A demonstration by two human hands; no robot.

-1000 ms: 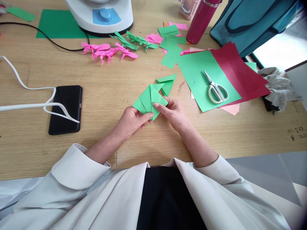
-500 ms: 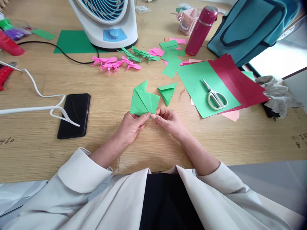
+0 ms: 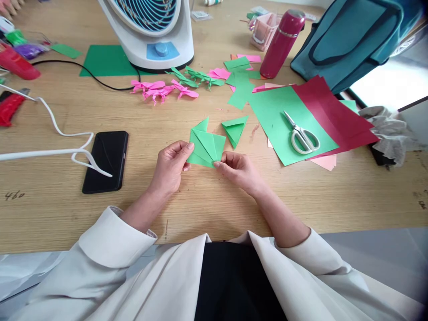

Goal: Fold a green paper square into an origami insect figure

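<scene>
A creased green sheet of folded paper (image 3: 206, 145) is held up between both my hands, just above the table. My left hand (image 3: 172, 162) pinches its left edge between thumb and fingers. At the lower right corner my right hand (image 3: 238, 171) grips it, thumb in front and fingers curled behind. Right behind the sheet lies a small green folded paper triangle (image 3: 235, 130). Farther off, pink folded paper figures (image 3: 160, 90) and green folded paper figures (image 3: 197, 77) stand in a cluster.
Scissors (image 3: 302, 136) rest on a green sheet (image 3: 277, 120) over red paper (image 3: 334, 116) at right. A phone (image 3: 105, 162) under a white stand's prongs (image 3: 90, 156) is at left. A fan (image 3: 160, 35), a magenta flask (image 3: 282, 43) and a teal bag (image 3: 347, 40) stand behind.
My left hand has shifted left and up, from the bottom edge of the folded paper to its left edge. The paper has turned slightly and moved a little right; my right hand keeps its corner.
</scene>
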